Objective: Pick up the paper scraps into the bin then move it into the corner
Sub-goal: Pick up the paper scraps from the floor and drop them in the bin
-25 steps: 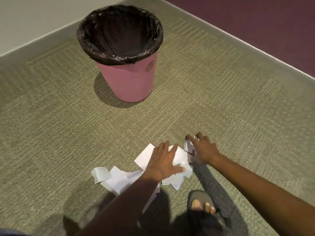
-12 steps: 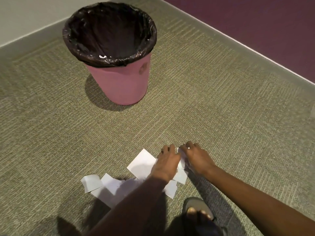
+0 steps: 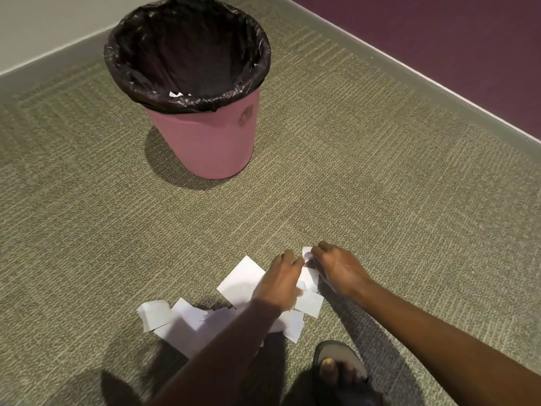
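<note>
Head-camera view: left hand (image 3: pixel 281 279) and right hand (image 3: pixel 341 269), fingers curled, apparently pinch white paper scraps (image 3: pixel 243 278); black-lined pink plastic bin (image 3: pixel 210 142) stands ahead-left.

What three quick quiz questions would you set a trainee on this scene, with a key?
1. True or false: the pink bin lies tipped over on the carpet.
2. Most of the visible paper scraps lie: A in the bin; B on the carpet, at the left hand and right hand; C on a table.
3. What colour is the bin's liner?
Key: 1 false; 2 B; 3 black.
</note>
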Demonstrator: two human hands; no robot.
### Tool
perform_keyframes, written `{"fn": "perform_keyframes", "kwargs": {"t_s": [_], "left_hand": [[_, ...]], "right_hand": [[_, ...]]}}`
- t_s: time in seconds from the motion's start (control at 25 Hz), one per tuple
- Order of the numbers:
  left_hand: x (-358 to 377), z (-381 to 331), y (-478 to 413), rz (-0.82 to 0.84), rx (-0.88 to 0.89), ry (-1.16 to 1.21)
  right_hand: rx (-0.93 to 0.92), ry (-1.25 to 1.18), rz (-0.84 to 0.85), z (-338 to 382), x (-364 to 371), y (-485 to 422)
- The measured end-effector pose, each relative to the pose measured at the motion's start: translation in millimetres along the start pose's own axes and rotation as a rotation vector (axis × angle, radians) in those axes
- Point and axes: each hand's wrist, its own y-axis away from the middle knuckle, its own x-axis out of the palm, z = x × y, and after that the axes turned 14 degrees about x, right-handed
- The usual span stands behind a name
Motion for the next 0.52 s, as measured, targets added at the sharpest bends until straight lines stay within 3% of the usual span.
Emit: {"fn": "perform_keyframes", "kwargs": {"t_s": [0.36,0.52], "left_hand": [[-14,-1,-3,0.091,0.091,-0.198],[-37,5,2,0.123,-0.031,0.030]], "right_hand": [[0.050,-0.174,0.001,2,-9,-11],[0.108,-0.377,-0.086,14,-39,-17]]}}
